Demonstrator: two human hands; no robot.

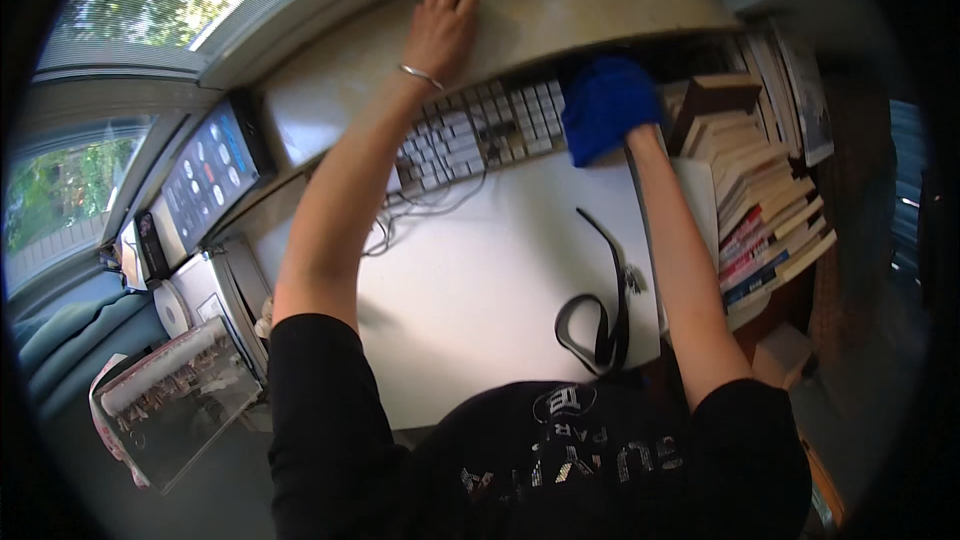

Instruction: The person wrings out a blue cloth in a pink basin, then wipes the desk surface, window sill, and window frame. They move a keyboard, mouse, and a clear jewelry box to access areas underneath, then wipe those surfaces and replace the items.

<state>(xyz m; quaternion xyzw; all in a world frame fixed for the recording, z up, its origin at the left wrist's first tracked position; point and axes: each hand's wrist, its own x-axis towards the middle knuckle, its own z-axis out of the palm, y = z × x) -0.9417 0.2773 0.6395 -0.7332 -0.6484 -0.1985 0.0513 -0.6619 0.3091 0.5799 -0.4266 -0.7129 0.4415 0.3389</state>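
Observation:
My left hand, with a silver bracelet at the wrist, lies on the pale windowsill ledge above the keyboards; whether its fingers grip anything does not show. My right hand is mostly hidden by a blue cloth, which it holds over the right end of the keyboards. Below both hands, white-keyed keyboards stand along the back of a white desk, with dark cables beside them. A black strap lies looped on the desk's right part, near a small bunch of keys.
Leaning books crowd the shelf right of my right forearm. A dark printed box stands by the window at the left. Below it are a white disc and a clear plastic bag. My dark shirt meets the desk's near edge.

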